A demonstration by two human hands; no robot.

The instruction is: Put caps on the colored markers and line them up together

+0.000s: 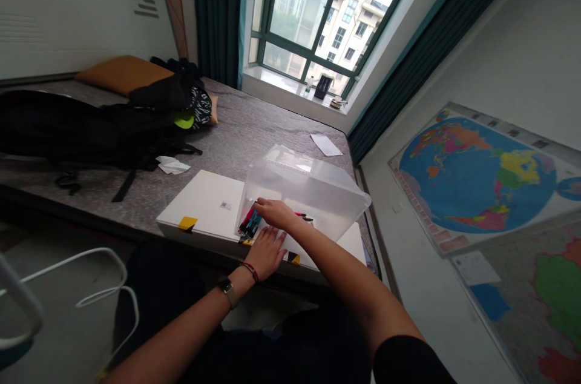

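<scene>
Right in the centre of the frame, your right hand (276, 214) reaches over a bunch of pens (249, 225) at the left end of the translucent bin (308, 187); its fingers curl down, though whether they pinch one, you can't tell from here. Your left hand (267, 252) sits just below, fingers extended and slightly spread. And there's the bin, on the white box (204, 202), with the gray bed (254, 114) stretching behind it!
</scene>
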